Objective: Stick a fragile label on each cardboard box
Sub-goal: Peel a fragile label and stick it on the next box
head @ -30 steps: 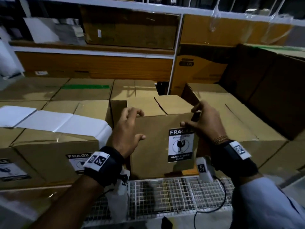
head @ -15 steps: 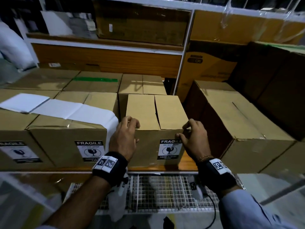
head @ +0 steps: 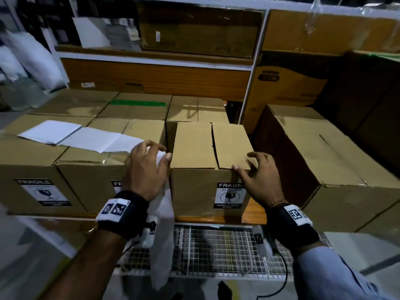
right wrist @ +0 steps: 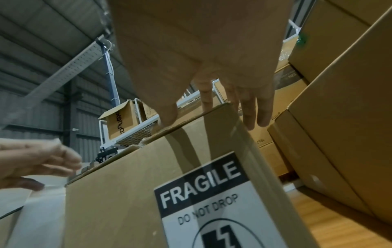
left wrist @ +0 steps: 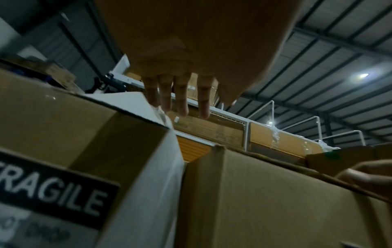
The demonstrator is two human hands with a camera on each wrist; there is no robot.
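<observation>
Resting at the front top edge of a labelled box (head: 194, 191), the right hand (head: 257, 180) lies open at five o'clock; the left hand (head: 145, 172), fingers relaxed, touches white backing paper (head: 162, 234) at nine o'clock.

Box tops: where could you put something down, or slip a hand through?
Free: the flaps of the middle box between both hands, and the big right box. A dark gap separates them. Crowded: white paper covers the left boxes; the left hand fills that seam.
</observation>
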